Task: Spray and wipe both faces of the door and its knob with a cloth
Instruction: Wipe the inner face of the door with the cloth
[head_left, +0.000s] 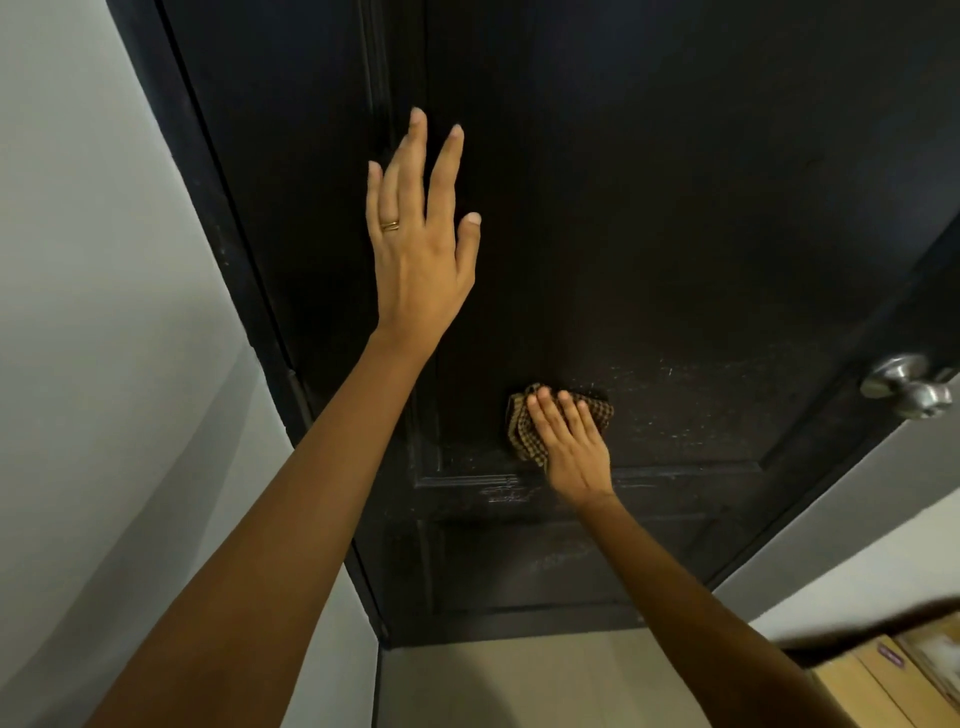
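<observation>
Squarely ahead, the dark panelled door (675, 208) fills most of the head view, its face dull and flecked with pale smears and scratches around the lower part of its upper panel. A moulded rail crosses the door below that panel, and a second recessed panel sits beneath the rail. Along the door's hinge side runs a pale grey wall (78, 260), separated from it by the dark door frame (228, 249). At the foot of the door lies a light tiled floor (519, 686). Past the door's free edge another stretch of pale wall shows, with tan cardboard boxes (872, 686) low down beside it.

Reaching up the door near its hinge side, the left hand (415, 260) has its fingers straight and spread, palm turned to the door face, and holds nothing; whether the palm actually touches the wood cannot be told. Lower on the door, just above the moulded rail, the right hand (571, 447) lies flat with its fingers straight and close together, pressing a checked brown cloth (519, 431) against the door face. The cloth is bunched, showing beyond the fingertips and on the hinge side of the hand, at the bottom of the upper panel.

On the door's free edge, well apart from the cloth, the silver metal knob (909, 387) juts out, with neither hand on it. A thin gold ring (389, 225) sits on one finger of the left hand.
</observation>
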